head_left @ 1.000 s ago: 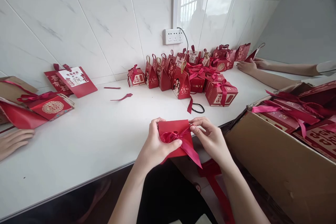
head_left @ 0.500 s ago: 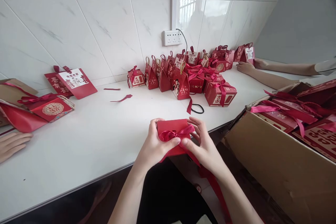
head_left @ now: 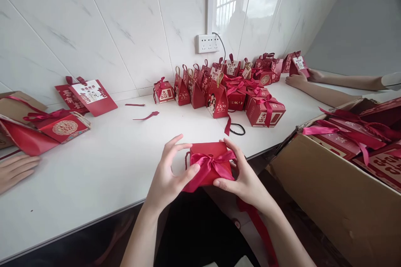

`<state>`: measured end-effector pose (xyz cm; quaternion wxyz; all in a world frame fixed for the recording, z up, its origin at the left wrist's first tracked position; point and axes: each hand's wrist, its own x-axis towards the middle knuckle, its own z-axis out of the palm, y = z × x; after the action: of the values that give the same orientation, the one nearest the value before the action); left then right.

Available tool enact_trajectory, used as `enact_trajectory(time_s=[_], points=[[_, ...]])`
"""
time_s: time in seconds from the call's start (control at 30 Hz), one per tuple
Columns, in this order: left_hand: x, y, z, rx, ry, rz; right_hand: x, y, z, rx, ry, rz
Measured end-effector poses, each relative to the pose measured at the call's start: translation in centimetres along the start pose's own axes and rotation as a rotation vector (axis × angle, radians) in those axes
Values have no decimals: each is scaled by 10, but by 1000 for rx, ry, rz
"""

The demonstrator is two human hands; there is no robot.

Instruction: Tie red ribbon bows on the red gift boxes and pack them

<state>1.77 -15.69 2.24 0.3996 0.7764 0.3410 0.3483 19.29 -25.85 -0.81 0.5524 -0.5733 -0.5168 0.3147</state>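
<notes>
A small red gift box (head_left: 208, 149) with a pink satin ribbon bow (head_left: 210, 163) sits at the front edge of the white counter before me. My right hand (head_left: 242, 173) grips its right side, thumb in front and fingers around the far edge. At the box's left, my left hand (head_left: 171, 171) is spread, its thumb close to the left bow loop and its fingertips by the top corner. Whether those fingertips touch the box, I cannot tell. A dark red twisted cord (head_left: 187, 159) shows at the box's left side.
Several red gift boxes (head_left: 266, 110) and peaked bags (head_left: 217, 100) stand along the wall. A cardboard carton (head_left: 332, 192) with more boxes is at right. Ribbon scraps (head_left: 146, 116) and a black hair tie (head_left: 237, 129) lie on the counter. Other people's hands (head_left: 17, 171) show at both sides.
My left hand has moved left off the bow and opened. My right thumb has left the knot and lies lower on the box. The bow looks fuller and spread wider.
</notes>
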Motion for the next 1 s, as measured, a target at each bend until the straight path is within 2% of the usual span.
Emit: enact_trajectory(time_s=[0.1,0.2,0.4,0.53,0.63,0.77,1.0], points=[[1,3,-3,110,25,27,-1,0,0,12,1,2],[1,7,0,102,72,19,-1,0,0,7,-3,7],[0,14,-1,-112,30,-206,0,-1,-1,-6,-6,25],[1,13,-6,-183,-14,-250,1,0,-1,-8,-5,12],[1,12,-6,-186,-23,-218,2,0,-1,-9,-1,14],[-6,13,-1,-201,-47,-97,0,0,-1,4,3,32],[-10,18,12,33,61,30,-2,2,-1,2,37,52]])
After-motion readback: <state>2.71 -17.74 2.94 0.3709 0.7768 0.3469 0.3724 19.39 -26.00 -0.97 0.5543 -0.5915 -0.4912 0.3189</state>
